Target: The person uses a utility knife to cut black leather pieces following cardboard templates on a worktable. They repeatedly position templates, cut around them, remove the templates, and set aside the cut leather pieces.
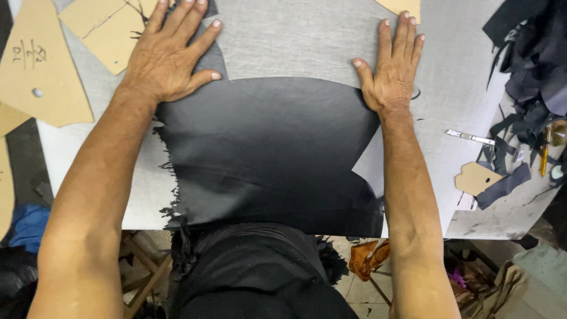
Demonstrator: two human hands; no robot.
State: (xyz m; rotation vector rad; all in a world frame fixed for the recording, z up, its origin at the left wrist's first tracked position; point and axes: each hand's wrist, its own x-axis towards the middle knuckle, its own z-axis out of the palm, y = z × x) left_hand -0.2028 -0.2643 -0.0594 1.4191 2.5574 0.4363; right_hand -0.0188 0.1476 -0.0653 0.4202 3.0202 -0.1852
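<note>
Both hands lie flat with fingers spread, the left hand (168,53) at 11 o'clock and the right hand (391,65) at 1 o'clock on the black leather sheet (266,159) covering the grey surface (295,35), with tan card shapes (41,65) at 10 o'clock.

Both hands (171,56) (393,65) flat, fingers spread

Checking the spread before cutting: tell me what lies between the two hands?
In the head view, only black leather and bare grey table lie between the left hand and right hand.

Bare board (295,41) lay open between hands, far side. Card patterns (41,71) crowded far left; scrap heap (531,65) and knife (471,137) blocked right.
</note>
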